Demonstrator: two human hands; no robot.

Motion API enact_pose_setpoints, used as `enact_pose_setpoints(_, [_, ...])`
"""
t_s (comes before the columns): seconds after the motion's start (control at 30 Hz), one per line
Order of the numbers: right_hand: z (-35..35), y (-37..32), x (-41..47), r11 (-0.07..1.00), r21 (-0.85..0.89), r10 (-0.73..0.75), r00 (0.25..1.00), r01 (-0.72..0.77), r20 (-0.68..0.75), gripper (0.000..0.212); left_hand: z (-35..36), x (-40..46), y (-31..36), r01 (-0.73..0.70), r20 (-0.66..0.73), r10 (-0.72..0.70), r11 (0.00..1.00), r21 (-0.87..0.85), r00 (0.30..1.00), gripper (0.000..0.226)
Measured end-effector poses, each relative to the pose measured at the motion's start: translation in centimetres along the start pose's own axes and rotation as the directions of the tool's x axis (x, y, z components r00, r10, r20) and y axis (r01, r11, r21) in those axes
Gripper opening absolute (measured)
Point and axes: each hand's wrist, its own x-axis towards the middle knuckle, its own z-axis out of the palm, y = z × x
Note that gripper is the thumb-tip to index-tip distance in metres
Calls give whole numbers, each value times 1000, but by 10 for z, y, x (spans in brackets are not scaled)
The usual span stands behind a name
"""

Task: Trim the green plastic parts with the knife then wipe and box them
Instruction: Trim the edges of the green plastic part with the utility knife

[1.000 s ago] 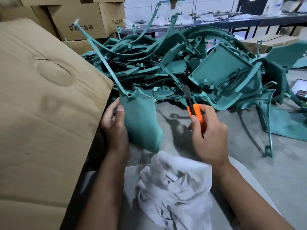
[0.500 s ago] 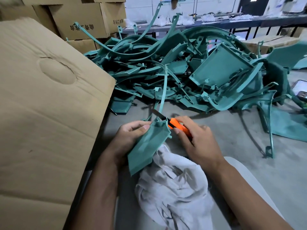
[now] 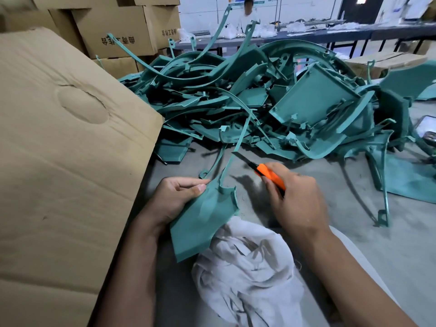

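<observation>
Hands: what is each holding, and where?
Left hand grips the green part by its upper left edge; right hand grips the knife by its orange handle.

A big cardboard flap (image 3: 66, 147) blocks the left side. The pile of green parts (image 3: 271, 102) fills the back. Bare grey table (image 3: 342, 185) lies open on the right.

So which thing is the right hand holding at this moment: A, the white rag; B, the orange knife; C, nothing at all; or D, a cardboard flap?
B: the right hand grips the orange knife, its blade pointing toward the green part that the left hand holds, while the white rag lies untouched below.
</observation>
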Motion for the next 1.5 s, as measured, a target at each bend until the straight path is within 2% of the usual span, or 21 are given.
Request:
enact_pose_setpoints(0.1, [-1,2,0,999,2,48,999,-48,-21,34,-4,-1,1,19,-25,-17,998,57,1000,20])
enact_pose_setpoints(0.17, [-1,1,1,998,56,-6,996,1,93,28,-7,0,1,57,-55,-50,990,131,997,17])
enact_pose_setpoints(0.27, [1,-5,-1,988,122,-131,946,99,297,27,-11,1,-3,74,-72,-59,973,220,996,15])
enact_pose_setpoints(0.33, [2,-8,-3,991,93,-121,928,94,351,31,-12,2,-4,60,-73,-43,965,256,996,17])
enact_pose_setpoints(0.47, [5,-6,-3,996,37,-88,936,80,342,28,-13,4,-7,58,-74,-39,959,277,997,16])
enact_pose_setpoints(0.63, [3,-5,-3,995,96,-64,926,30,371,22,-16,3,-7,51,-61,-35,956,289,998,17])
enact_pose_setpoints(0.77, [1,0,0,983,181,-86,938,25,336,16,-19,3,-8,55,-85,-31,951,305,996,15])
enact_pose_setpoints(0.97, [3,0,-2,982,189,-89,919,17,383,16,-17,5,-10,54,-79,-31,950,306,996,16])
enact_pose_setpoints(1.13, [3,-2,-1,995,96,-47,930,13,364,18,-20,6,-10,42,-68,-22,946,323,997,16])
enact_pose_setpoints(1.33, [0,3,1,997,-69,37,966,-20,254,14,-20,4,-12,60,-43,-49,947,317,998,16])
enact_pose_setpoints(1.5, [1,8,3,984,-151,109,986,-90,127,23,-20,5,-12,54,-31,-47,939,339,998,14])
